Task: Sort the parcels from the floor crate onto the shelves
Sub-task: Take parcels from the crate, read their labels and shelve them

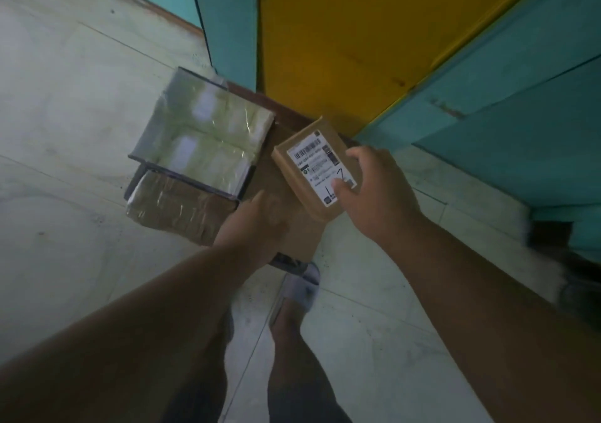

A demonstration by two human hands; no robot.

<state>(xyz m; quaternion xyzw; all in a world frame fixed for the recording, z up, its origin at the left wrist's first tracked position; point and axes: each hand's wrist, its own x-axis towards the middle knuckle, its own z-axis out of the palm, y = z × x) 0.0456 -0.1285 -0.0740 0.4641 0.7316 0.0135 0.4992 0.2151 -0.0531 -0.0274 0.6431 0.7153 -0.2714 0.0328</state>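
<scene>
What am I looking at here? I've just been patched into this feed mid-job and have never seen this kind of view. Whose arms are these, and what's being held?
There is no machine here. One wide camera sits on a person's head and looks down, so the two bare arms reaching in from below are the wearer's own, with their feet on the tiled floor.

The right hand grips a small brown box with a white shipping label on top; the thumb rests on the label. The left hand is on a larger brown carton beneath that box.

To the left lie a shiny plastic-wrapped parcel and a brown taped parcel that it partly overlaps. Teal and yellow panels stand behind. The picture is somewhat blurred.
</scene>
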